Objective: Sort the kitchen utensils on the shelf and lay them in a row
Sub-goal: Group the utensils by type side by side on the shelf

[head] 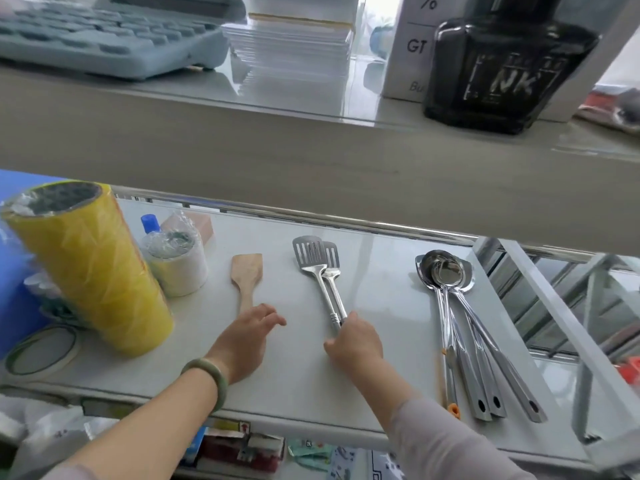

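Two slotted steel spatulas [317, 263] lie side by side in the middle of the white shelf [377, 271], blades pointing away from me. My right hand [353, 341] grips their handles at the near end. A wooden spatula [246, 273] lies to their left. My left hand [247, 337] rests over the wooden spatula's handle end with fingers spread and holds nothing. Several steel ladles and spoons [450, 282] lie bunched at the right, handles fanned toward me.
A tall yellow tape stack [93, 268] and a smaller wrapped roll [178, 266] stand at the left, with a flat tape ring [43, 351] near the front edge. An upper shelf carries a keyboard [104, 32], stacked paper and a black bottle [502, 71].
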`<action>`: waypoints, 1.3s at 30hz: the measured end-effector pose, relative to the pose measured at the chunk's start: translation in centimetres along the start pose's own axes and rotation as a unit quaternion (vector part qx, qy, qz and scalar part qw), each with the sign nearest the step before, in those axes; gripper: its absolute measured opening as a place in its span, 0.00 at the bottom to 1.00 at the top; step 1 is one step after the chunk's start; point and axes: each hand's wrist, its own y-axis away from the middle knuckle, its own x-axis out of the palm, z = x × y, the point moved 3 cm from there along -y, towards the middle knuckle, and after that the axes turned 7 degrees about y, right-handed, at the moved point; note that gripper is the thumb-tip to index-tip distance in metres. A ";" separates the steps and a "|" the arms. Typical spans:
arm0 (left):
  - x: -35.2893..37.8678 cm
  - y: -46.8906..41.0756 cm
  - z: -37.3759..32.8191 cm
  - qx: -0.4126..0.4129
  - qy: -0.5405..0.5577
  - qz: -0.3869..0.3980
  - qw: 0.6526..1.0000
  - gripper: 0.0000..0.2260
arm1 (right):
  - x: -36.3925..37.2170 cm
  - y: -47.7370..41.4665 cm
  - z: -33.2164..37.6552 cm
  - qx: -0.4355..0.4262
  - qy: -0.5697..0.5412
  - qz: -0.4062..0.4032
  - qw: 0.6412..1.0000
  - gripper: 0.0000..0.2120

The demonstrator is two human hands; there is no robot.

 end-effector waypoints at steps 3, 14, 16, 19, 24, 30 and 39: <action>1.5 -1.6 -3.9 -0.126 0.163 -0.027 0.978 0.15 | 0.0 0.8 -0.3 0.015 -0.015 -0.001 1.000 0.23; 6.2 -4.6 -13.1 -0.116 0.284 0.125 0.944 0.14 | -1.3 2.2 -6.8 0.133 -0.065 -0.047 0.988 0.28; 6.0 -4.4 -12.0 -0.098 0.251 0.079 0.960 0.15 | -1.7 2.2 -7.9 0.143 -0.054 -0.051 0.987 0.29; 4.8 -3.9 -7.8 -0.075 0.124 -0.052 0.988 0.19 | -2.1 2.0 -9.1 0.137 -0.011 -0.057 0.989 0.25; 0.7 -1.4 -0.7 -0.282 -0.018 -0.097 0.955 0.21 | -2.2 1.3 -9.7 0.093 0.019 -0.074 0.993 0.22; 1.4 0.2 2.4 -0.346 0.029 0.010 0.938 0.29 | -2.8 1.1 -10.6 0.042 0.029 -0.079 0.996 0.29; 5.6 -3.3 -5.5 -0.294 0.026 0.065 0.953 0.27 | -8.3 0.6 -18.2 0.073 0.030 -0.186 0.979 0.28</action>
